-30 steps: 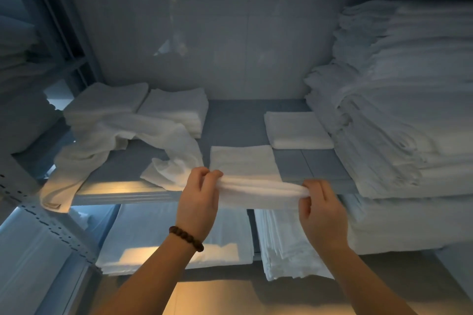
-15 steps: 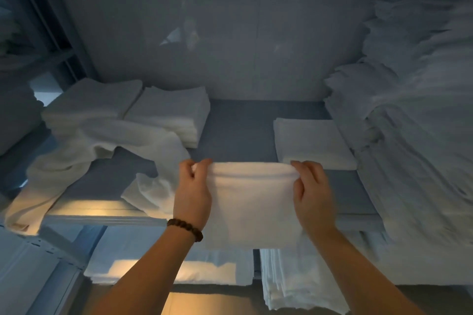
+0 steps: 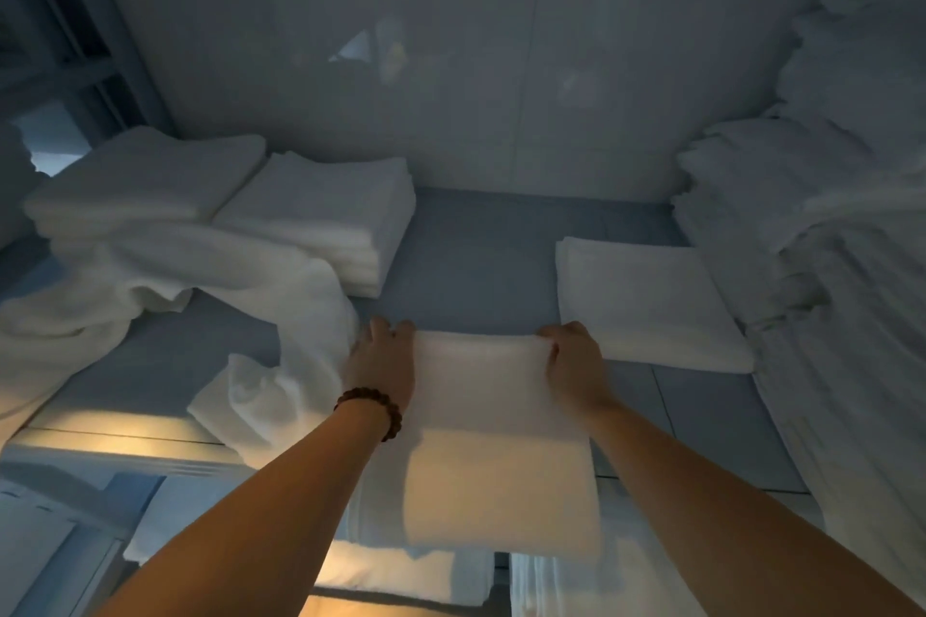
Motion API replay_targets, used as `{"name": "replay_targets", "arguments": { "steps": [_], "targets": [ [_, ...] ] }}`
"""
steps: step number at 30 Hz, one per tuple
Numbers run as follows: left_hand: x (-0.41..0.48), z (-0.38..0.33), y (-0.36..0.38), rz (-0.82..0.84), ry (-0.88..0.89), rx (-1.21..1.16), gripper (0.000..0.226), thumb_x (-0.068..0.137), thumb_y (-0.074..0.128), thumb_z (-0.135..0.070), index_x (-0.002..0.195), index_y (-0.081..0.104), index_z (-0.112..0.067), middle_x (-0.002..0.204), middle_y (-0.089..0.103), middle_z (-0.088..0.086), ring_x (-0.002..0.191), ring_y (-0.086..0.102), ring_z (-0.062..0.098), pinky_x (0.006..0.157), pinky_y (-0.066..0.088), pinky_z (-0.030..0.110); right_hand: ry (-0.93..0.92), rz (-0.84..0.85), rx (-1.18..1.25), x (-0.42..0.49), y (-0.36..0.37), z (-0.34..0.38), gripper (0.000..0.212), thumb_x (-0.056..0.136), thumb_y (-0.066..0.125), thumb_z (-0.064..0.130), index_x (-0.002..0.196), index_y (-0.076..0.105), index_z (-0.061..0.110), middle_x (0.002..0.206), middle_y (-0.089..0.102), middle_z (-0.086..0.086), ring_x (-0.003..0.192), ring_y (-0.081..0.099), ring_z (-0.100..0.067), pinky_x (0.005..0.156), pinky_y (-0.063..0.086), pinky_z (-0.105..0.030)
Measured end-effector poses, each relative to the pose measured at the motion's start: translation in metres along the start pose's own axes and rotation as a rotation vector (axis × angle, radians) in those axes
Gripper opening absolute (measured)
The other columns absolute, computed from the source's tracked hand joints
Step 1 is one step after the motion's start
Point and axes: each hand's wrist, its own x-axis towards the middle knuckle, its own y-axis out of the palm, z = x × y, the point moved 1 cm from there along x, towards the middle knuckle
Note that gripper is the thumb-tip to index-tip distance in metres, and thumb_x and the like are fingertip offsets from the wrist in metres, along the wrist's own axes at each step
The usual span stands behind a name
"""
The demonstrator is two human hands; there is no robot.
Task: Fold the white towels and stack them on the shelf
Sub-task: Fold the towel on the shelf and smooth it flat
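pinched a folded white towel by its two top corners, with left hand and right hand both clamped on the cloth, over the front edge of the grey shelf, between a loose crumpled towel and a flat folded towel, near a tall pile at right.

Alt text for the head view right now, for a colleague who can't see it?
A person's left hand and right hand pinch the top corners of a white towel at the front of the grey shelf. One folded towel lies to its right; folded stacks and a loose towel lie left.
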Motion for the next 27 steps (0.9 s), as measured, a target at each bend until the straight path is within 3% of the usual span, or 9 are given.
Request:
{"name": "replay_targets", "arguments": {
  "steps": [3,7,11,13,15,16,18,23,27],
  "targets": [
    [0.011,0.001,0.024,0.053,0.017,0.130,0.040,0.090,0.029,-0.003,0.127,0.040,-0.015,0.120,0.043,0.012,0.108,0.047,0.031,0.090,0.041,0.037,-0.081,0.069,-0.182,0.001,0.025,-0.012,0.037,0.083,0.044,-0.007,0.113,0.062,0.004,0.113,0.055,-0.019,0.107,0.054,-0.032,0.090,0.042,-0.034],
    [0.015,-0.010,0.023,-0.016,0.003,0.191,0.044,0.093,0.029,-0.009,0.136,0.032,-0.018,0.135,0.034,0.015,0.120,0.038,0.033,0.098,0.034,0.042,-0.107,-0.084,-0.416,-0.003,0.027,-0.007,0.048,0.086,0.048,0.005,0.133,0.050,0.015,0.139,0.044,-0.013,0.122,0.042,-0.033,0.101,0.036,-0.039],
    [-0.023,-0.035,0.023,0.021,0.196,0.096,0.048,0.093,0.033,-0.025,0.141,0.028,-0.028,0.151,0.020,0.009,0.136,0.018,0.031,0.109,0.017,0.051,-0.244,-0.195,-0.363,-0.038,0.025,0.015,0.042,0.075,0.057,0.015,0.117,0.065,0.015,0.129,0.057,-0.015,0.113,0.054,-0.041,0.094,0.046,-0.052],
    [-0.048,-0.042,0.036,0.180,0.251,0.040,0.051,0.096,0.024,-0.042,0.145,0.017,-0.035,0.158,0.004,0.006,0.143,-0.002,0.032,0.110,-0.007,0.056,-0.251,-0.001,-0.461,-0.058,0.037,0.019,0.046,0.086,0.043,0.030,0.131,0.053,0.027,0.146,0.043,-0.007,0.132,0.039,-0.039,0.109,0.029,-0.056],
    [-0.056,-0.037,0.051,0.263,0.231,0.062,0.056,0.095,0.014,-0.053,0.147,-0.002,-0.041,0.157,-0.015,0.001,0.141,-0.021,0.033,0.104,-0.022,0.059,-0.176,0.223,-0.510,-0.063,0.052,0.009,0.051,0.097,0.024,0.041,0.147,0.014,0.039,0.159,0.001,0.004,0.147,-0.004,-0.029,0.116,-0.007,-0.055],
    [-0.055,-0.034,0.056,0.263,0.214,0.080,0.057,0.094,0.011,-0.056,0.145,-0.009,-0.043,0.155,-0.021,-0.002,0.139,-0.026,0.032,0.103,-0.024,0.060,-0.149,0.258,-0.519,-0.060,0.058,0.003,0.052,0.098,0.018,0.044,0.147,0.001,0.042,0.158,-0.011,0.007,0.145,-0.016,-0.026,0.114,-0.014,-0.054],
    [-0.045,-0.029,0.063,0.222,0.200,0.096,0.057,0.091,0.006,-0.059,0.142,-0.016,-0.046,0.153,-0.026,-0.005,0.138,-0.029,0.032,0.103,-0.023,0.062,-0.132,0.250,-0.526,-0.049,0.064,0.000,0.052,0.098,0.015,0.047,0.146,-0.007,0.043,0.156,-0.017,0.010,0.143,-0.023,-0.024,0.114,-0.016,-0.054],
    [-0.004,-0.025,0.072,0.198,0.203,0.096,0.062,0.078,-0.016,-0.065,0.137,-0.022,-0.050,0.155,-0.021,-0.006,0.140,-0.025,0.032,0.105,-0.018,0.064,-0.152,0.224,-0.515,-0.010,0.072,0.002,0.052,0.098,0.014,0.048,0.146,-0.003,0.042,0.158,-0.011,0.008,0.144,-0.019,-0.024,0.113,-0.016,-0.055],
    [0.027,-0.026,0.065,0.247,0.247,0.110,0.056,0.090,-0.001,-0.061,0.143,-0.014,-0.046,0.156,-0.019,-0.003,0.141,-0.022,0.033,0.107,-0.017,0.062,-0.148,0.296,-0.538,0.019,0.067,0.008,0.052,0.099,0.015,0.048,0.147,-0.002,0.040,0.159,-0.011,0.007,0.145,-0.016,-0.025,0.114,-0.011,-0.057]
  ]
}}
